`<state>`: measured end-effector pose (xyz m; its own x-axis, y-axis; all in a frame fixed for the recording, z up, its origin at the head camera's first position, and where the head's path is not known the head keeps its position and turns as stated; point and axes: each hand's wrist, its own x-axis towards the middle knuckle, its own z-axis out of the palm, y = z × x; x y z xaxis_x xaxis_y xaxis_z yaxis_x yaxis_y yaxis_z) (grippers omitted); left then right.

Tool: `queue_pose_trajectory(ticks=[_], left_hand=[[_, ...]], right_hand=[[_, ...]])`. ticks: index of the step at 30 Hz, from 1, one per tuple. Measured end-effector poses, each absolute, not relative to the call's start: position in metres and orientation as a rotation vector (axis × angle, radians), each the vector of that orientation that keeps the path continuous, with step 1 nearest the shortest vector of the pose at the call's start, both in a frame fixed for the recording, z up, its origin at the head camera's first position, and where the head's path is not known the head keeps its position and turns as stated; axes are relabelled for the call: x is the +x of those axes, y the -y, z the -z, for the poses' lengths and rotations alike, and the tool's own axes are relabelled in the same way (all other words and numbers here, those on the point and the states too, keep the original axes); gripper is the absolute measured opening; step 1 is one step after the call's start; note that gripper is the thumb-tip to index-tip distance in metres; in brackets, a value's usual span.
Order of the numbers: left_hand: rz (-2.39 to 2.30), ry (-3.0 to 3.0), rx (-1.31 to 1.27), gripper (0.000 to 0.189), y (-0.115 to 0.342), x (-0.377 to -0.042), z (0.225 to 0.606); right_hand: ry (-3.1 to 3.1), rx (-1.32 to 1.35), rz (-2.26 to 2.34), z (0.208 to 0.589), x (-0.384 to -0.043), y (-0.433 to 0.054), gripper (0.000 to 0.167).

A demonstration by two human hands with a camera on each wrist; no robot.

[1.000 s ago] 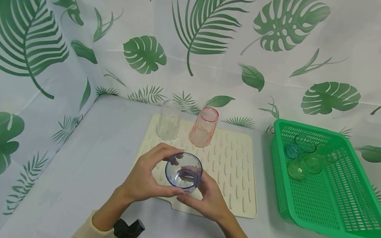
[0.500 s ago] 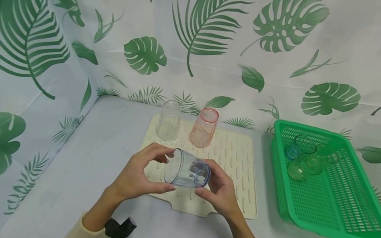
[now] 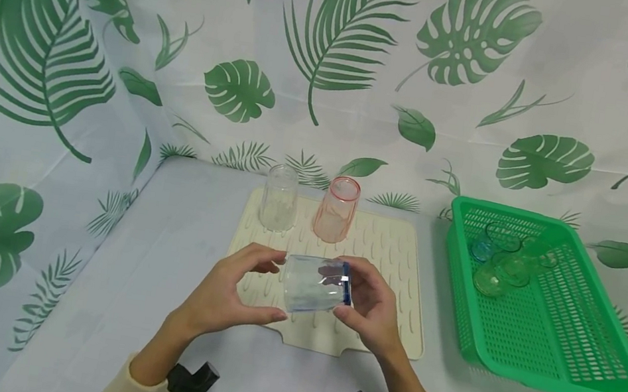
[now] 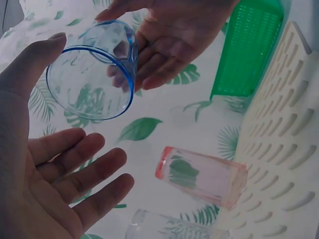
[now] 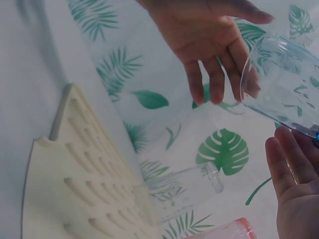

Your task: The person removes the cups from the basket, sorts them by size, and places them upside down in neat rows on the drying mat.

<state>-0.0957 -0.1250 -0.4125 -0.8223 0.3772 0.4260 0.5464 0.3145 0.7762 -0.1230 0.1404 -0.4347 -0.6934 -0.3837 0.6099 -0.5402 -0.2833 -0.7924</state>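
Note:
A clear, blue-tinted drinking glass (image 3: 313, 284) lies sideways in the air above the cream drying mat (image 3: 380, 279), its mouth toward the left. My right hand (image 3: 373, 305) holds it by the dark blue base end, thumb below and fingers above. Beside the mouth is my left hand (image 3: 225, 291), thumb and fingers spread apart. In the left wrist view the left fingers (image 4: 94, 169) are loosely extended off the glass; the thumb tip is close to the blue rim, and whether it touches cannot be told. The right wrist view shows the glass (image 5: 284, 84) between both hands.
On the mat's back part stand a clear glass (image 3: 279, 199) and a pink-tinted glass (image 3: 337, 211), seemingly upside down. A green plastic basket (image 3: 541, 382) on the right contains several glasses (image 3: 491, 281) at its far left. A leaf-print sheet (image 3: 338, 112) hangs behind.
The glass has turned from mouth facing up toward the head camera to lying sideways, mouth left. My right hand has moved right with its base; my left fingers have come away from the rim.

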Motion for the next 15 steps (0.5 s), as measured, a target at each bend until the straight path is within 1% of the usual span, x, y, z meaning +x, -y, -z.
queue_pose_trajectory(ticks=[9, 15], left_hand=[[1.387, 2.479, -0.681, 0.075, 0.134, -0.086, 0.420], [1.303, 2.565, -0.538, 0.078, 0.139, -0.081, 0.428]], right_hand=[[1.824, 1.053, -2.136, 0.435, -0.124, -0.143, 0.057], [1.838, 0.967, -2.133, 0.435, -0.125, -0.144, 0.050]])
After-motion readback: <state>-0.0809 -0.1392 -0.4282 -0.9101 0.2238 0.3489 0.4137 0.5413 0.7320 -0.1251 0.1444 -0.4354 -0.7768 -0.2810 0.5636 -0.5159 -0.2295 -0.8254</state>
